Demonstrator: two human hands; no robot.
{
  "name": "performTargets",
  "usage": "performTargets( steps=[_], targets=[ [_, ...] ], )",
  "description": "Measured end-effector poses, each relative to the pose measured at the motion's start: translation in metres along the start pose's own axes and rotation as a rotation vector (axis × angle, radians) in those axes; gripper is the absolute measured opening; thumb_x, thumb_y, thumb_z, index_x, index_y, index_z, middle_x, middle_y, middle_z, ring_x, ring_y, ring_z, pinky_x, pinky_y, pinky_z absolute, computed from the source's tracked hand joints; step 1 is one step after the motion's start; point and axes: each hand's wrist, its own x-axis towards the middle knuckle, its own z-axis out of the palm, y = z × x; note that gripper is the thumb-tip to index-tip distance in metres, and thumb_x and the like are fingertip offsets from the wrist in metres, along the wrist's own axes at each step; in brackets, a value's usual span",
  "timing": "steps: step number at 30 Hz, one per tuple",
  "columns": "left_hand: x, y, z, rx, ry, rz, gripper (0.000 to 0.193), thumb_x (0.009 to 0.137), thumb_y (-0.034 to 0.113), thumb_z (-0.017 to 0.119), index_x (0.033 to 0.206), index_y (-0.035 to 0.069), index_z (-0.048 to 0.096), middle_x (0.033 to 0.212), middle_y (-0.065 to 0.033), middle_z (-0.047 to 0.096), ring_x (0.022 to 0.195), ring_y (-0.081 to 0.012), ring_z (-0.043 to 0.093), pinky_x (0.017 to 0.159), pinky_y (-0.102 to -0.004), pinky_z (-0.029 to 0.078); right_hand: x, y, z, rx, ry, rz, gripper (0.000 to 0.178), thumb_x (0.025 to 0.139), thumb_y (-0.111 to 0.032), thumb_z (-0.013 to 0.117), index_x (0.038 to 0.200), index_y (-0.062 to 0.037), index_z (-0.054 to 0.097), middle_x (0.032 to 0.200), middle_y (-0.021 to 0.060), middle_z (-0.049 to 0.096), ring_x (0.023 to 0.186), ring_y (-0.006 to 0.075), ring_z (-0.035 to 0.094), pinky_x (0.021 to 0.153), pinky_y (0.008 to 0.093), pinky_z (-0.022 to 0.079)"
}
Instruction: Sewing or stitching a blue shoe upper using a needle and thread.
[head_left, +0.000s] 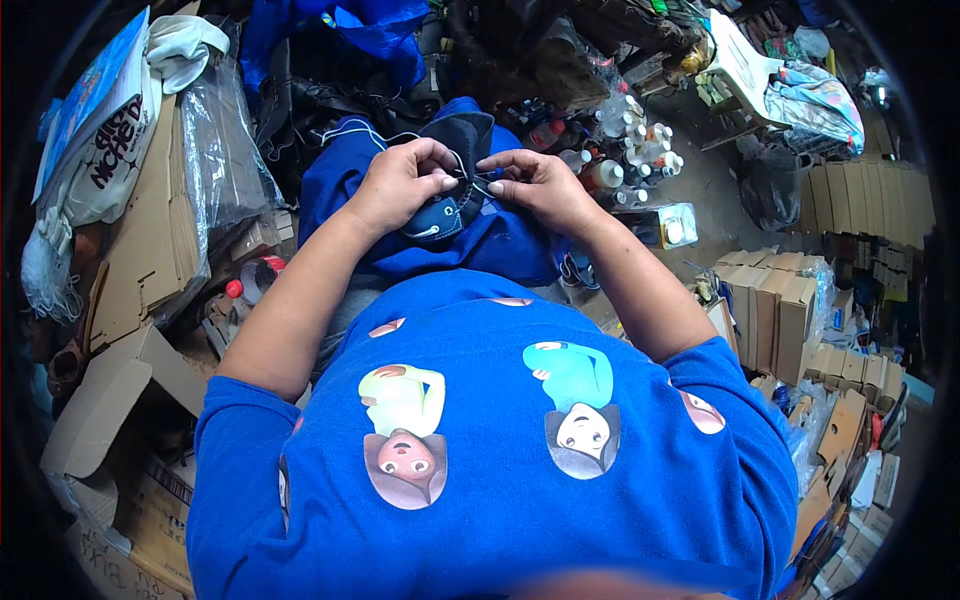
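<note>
A dark blue shoe (432,220) with metal eyelets and a pale stitched edge rests on my lap, over blue cloth (340,185). My left hand (395,190) is closed in a pinch at the shoe's opening, with a thin white lace (350,127) between thumb and forefinger. Part of that lace trails off to the left across the cloth. On the other side of the opening, my right hand (550,192) pinches thumb and forefinger together on the lace near the black inner edge. The fingers partly hide where the lace passes through the shoe.
Several bottles (607,175) stand on the floor to the right, by a white chair (740,62) draped with cloth. Stacked cardboard boxes (770,300) line the right side. At left are flattened cardboard (150,215), clear plastic (222,150) and an open carton (95,420).
</note>
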Motion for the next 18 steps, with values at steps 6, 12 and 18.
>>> performTargets(
  steps=[6,12,18],
  targets=[
    [0.012,0.0,0.001,-0.01,-0.076,-0.029,0.012,0.076,0.001,0.069,0.089,0.001,0.066,0.085,-0.0024,0.063,0.08,-0.0103,0.06,0.073,-0.0244,0.049,0.009,0.001,0.0,-0.064,0.032,-0.043,0.019,0.082,-0.008,0.071,0.099,-0.0035,0.068,0.089,0.0004,0.066,0.079,0.0061,0.058,0.073,0.0225,0.048],
    [0.013,0.004,-0.004,0.334,0.009,0.28,0.009,0.067,0.005,0.075,0.074,0.006,0.068,0.078,-0.0048,0.059,0.083,-0.0197,0.057,0.075,-0.0308,0.046,0.006,-0.022,-0.003,-0.488,0.06,-0.379,0.011,0.077,-0.012,0.074,0.084,-0.004,0.069,0.077,0.0064,0.064,0.072,0.0139,0.062,0.068,0.0286,0.05],
    [-0.002,0.006,-0.025,0.437,0.038,0.244,0.011,0.069,0.011,0.074,0.072,0.006,0.065,0.077,-0.0067,0.061,0.084,-0.0243,0.058,0.077,-0.0343,0.046,0.003,0.002,-0.022,-0.183,0.04,-0.2,0.012,0.08,-0.012,0.073,0.081,-0.0026,0.065,0.079,-0.0004,0.054,0.076,0.0093,0.055,0.069,0.0264,0.045]
  ],
)
